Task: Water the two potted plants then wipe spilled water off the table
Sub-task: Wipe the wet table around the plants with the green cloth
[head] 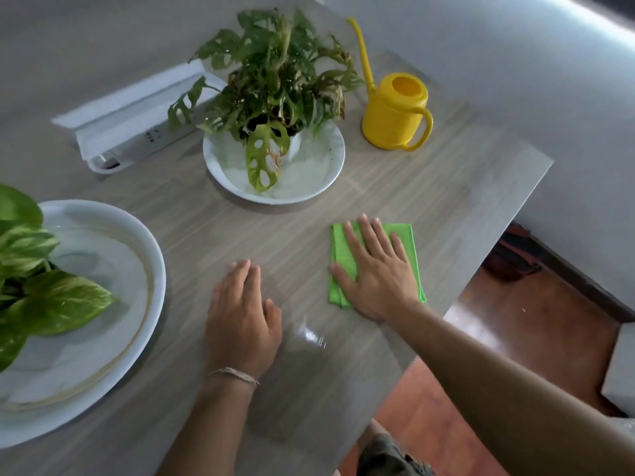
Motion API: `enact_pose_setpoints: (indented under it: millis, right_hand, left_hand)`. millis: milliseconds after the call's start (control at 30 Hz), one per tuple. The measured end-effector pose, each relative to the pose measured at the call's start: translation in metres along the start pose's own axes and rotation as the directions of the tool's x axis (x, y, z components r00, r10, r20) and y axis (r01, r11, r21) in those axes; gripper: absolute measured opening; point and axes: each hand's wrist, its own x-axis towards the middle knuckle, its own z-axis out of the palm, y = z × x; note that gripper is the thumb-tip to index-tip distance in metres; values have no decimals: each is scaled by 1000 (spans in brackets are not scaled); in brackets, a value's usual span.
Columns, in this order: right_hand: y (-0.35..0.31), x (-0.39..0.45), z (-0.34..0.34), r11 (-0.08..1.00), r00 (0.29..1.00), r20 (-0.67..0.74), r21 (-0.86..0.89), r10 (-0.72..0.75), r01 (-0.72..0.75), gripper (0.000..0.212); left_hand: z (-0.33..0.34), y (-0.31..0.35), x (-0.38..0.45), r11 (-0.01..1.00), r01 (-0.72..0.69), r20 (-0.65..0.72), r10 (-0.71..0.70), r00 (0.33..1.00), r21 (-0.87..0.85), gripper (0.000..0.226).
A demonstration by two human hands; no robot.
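Observation:
A folded green cloth (409,240) lies flat on the wooden table (429,187), near its right edge. My right hand (376,269) presses flat on the cloth, fingers spread. My left hand (240,317) rests palm down on the bare table to the left of the cloth, holding nothing. A holey-leaved plant (275,80) stands in a white dish (309,180) at the back. A second plant with broad variegated leaves (41,286) sits in a large white dish (113,304) at the left. A yellow watering can (395,115) stands upright at the back right. A wet sheen (309,334) shows beside my left hand.
A white power strip box (137,111) lies behind the back plant. The table's right edge runs diagonally close to the cloth, with red-brown floor (515,321) below. A grey wall stands behind the can.

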Motion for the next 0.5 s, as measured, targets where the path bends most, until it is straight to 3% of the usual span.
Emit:
enact_pose_setpoints:
  millis: [233, 500]
  right_hand:
    - [49, 103, -17, 994, 993, 42, 5, 111, -111, 86]
    - [60, 156, -28, 995, 993, 65, 2, 97, -97, 88]
  left_hand:
    - [-2, 2, -1, 999, 11, 34, -13, 999, 33, 53]
    - [2, 4, -1, 997, 6, 3, -6, 1000, 71, 50]
